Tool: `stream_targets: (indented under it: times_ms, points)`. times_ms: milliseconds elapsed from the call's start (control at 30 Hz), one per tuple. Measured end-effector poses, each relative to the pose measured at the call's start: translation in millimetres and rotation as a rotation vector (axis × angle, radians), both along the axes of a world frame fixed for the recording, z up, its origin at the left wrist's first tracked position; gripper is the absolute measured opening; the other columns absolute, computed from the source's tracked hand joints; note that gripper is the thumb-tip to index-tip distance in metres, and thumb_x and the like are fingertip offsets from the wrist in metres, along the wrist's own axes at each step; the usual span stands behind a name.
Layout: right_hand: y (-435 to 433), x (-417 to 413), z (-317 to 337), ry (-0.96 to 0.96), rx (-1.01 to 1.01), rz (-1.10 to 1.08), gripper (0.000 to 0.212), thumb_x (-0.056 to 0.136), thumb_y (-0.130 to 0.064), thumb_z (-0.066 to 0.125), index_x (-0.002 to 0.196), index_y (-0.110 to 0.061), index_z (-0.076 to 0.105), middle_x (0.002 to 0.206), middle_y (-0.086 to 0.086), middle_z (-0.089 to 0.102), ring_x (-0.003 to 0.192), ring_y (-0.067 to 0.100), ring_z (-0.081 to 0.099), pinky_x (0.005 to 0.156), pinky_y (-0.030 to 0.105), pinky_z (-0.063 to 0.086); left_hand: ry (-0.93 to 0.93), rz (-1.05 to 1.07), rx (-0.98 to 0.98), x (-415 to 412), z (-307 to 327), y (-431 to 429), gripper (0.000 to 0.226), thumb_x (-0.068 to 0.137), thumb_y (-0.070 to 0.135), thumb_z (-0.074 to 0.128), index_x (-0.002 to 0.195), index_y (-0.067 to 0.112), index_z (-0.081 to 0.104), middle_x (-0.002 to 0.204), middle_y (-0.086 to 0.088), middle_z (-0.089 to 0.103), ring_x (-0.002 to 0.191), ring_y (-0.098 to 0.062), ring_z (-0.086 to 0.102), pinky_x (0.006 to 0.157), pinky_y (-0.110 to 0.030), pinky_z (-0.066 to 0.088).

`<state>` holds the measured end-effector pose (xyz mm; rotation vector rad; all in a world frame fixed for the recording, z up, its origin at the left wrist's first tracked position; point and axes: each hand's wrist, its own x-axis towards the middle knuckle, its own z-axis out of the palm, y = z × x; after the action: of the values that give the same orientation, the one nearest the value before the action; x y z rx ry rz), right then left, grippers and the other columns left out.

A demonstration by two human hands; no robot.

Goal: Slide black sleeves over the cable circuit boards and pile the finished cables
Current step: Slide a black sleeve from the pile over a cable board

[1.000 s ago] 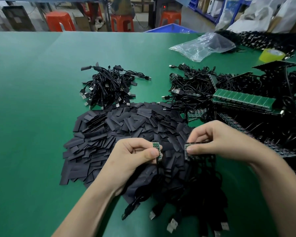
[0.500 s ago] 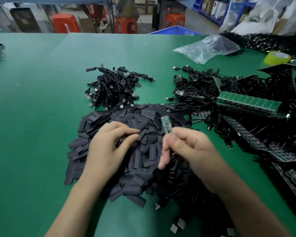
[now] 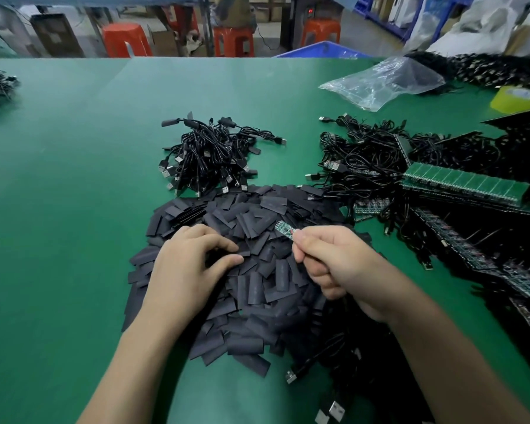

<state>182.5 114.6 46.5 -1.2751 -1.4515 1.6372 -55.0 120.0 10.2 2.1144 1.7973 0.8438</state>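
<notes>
Head view: sleeve pickup with the circuit board held ready.
Right hand (image 3: pixel 334 264) pinches a small green circuit board (image 3: pixel 284 229) at its 11 o'clock, tip raised above the heap of black sleeves (image 3: pixel 257 270). Left hand (image 3: pixel 187 267), fingers curled, rests on the heap. Finished cables (image 3: pixel 210 154) lie piled at 12 o'clock on the green table (image 3: pixel 58 209).

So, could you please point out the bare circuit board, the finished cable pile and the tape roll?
circuit board (image 3: pixel 285 230), head view, exposed green end.
finished cable pile (image 3: pixel 210 156), head view, middle of tangle.
tape roll (image 3: pixel 516 99), head view, yellow side wall.
</notes>
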Motion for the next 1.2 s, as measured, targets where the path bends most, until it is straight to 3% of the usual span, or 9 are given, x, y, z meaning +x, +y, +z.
stream_targets:
  times_ms: [100,267,500,733,800,900,967,1200]
  points:
    - [0,-6,-12,0.037,-0.049,0.008,0.041,0.104,-0.043,0.048,0.069,-0.028,0.059,0.056,-0.009,0.032,0.044,0.007,0.020,0.039,0.017,0.022,-0.106,-0.006,-0.039,-1,1,0,0.010,0.080,0.036,0.084,0.084,0.033,0.076,0.094,0.016,0.066,0.099,-0.013,0.059,0.088,-0.037,0.049]
    - [-2,-5,-21,0.083,-0.075,0.032,0.041,0.105,-0.043,0.047,0.072,-0.025,0.061,0.059,-0.005,0.028,0.047,0.009,0.019,0.040,0.019,0.021,-0.005,-0.025,-0.041,-3,0,0,0.022,0.083,0.043,0.080,0.102,0.032,0.080,0.097,0.016,0.066,0.099,-0.014,0.057,0.089,-0.043,0.049]
    - [-5,-3,-27,0.082,-0.037,0.025,0.037,0.102,-0.043,0.050,0.070,-0.025,0.053,0.059,-0.006,0.027,0.048,0.010,0.018,0.041,0.020,0.020,-0.113,-0.040,-0.124,-3,0,1,0.016,0.082,0.035,0.083,0.097,0.034,0.077,0.098,0.018,0.064,0.103,-0.012,0.054,0.095,-0.045,0.046]
    - [-5,-3,-27,0.047,0.015,0.053,0.039,0.103,-0.039,0.048,0.067,-0.024,0.043,0.060,-0.004,0.026,0.048,0.010,0.018,0.041,0.021,0.019,-0.249,-0.107,0.077,5,5,-4,0.018,0.079,0.040,0.077,0.095,0.031,0.079,0.097,0.023,0.072,0.101,-0.006,0.063,0.094,-0.054,0.047]
    - [-6,-3,-26,0.046,0.039,0.057,0.038,0.102,-0.039,0.048,0.068,-0.023,0.042,0.059,-0.005,0.027,0.047,0.010,0.019,0.040,0.020,0.019,-0.356,-0.146,0.082,7,3,-5,0.016,0.080,0.036,0.078,0.095,0.029,0.079,0.098,0.019,0.073,0.101,-0.011,0.068,0.091,-0.050,0.052]
    - [-7,-3,-25,0.057,0.077,0.057,0.038,0.100,-0.039,0.049,0.069,-0.020,0.041,0.059,-0.004,0.027,0.046,0.008,0.020,0.040,0.018,0.020,-0.470,-0.174,0.086,12,2,-6,0.014,0.081,0.030,0.078,0.095,0.034,0.077,0.099,0.015,0.074,0.098,-0.013,0.071,0.083,-0.024,0.054]
    - [-8,-3,-25,0.047,0.102,0.051,0.040,0.102,-0.039,0.050,0.069,-0.019,0.039,0.060,-0.002,0.028,0.046,0.007,0.021,0.040,0.017,0.021,-0.486,-0.177,0.097,14,2,-6,0.016,0.082,0.026,0.078,0.095,0.035,0.076,0.098,0.015,0.073,0.096,-0.013,0.071,0.078,-0.014,0.051]
    - [-9,-3,-27,0.010,0.179,0.050,0.045,0.101,-0.042,0.051,0.071,-0.013,0.035,0.061,0.001,0.030,0.046,0.008,0.025,0.042,0.018,0.024,-0.465,-0.171,0.103,15,-1,-5,0.013,0.084,0.025,0.082,0.095,0.030,0.078,0.097,0.015,0.074,0.095,-0.014,0.071,0.084,-0.030,0.055]
